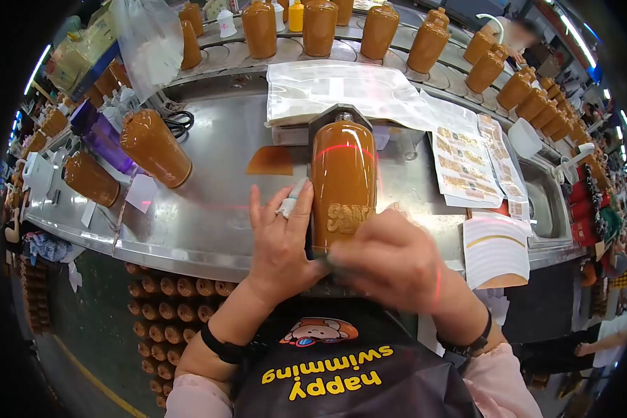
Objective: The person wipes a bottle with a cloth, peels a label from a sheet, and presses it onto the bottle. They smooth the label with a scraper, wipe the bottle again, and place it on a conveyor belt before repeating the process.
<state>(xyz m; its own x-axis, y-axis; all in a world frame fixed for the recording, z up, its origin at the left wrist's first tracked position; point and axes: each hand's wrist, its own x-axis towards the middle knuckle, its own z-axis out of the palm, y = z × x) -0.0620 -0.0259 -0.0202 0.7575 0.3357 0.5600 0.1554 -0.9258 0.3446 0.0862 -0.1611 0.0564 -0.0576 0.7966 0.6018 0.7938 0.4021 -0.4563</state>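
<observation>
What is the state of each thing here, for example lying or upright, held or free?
centre bottle: lying in a holder, red light line across it.
left hand: open, flat against the centre bottle's side.
right hand: fingers bent over its near end; grip hidden.
side bottles: lying on the table, untouched.
back bottles: upright in a row.
label sheets: flat on the table.

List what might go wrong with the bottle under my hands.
The brown bottle lies on its side, touched by the left hand and right hand at its near end; it may roll and skew its gold mark. The paper stack seems to overhang the table edge and might slip off.
</observation>
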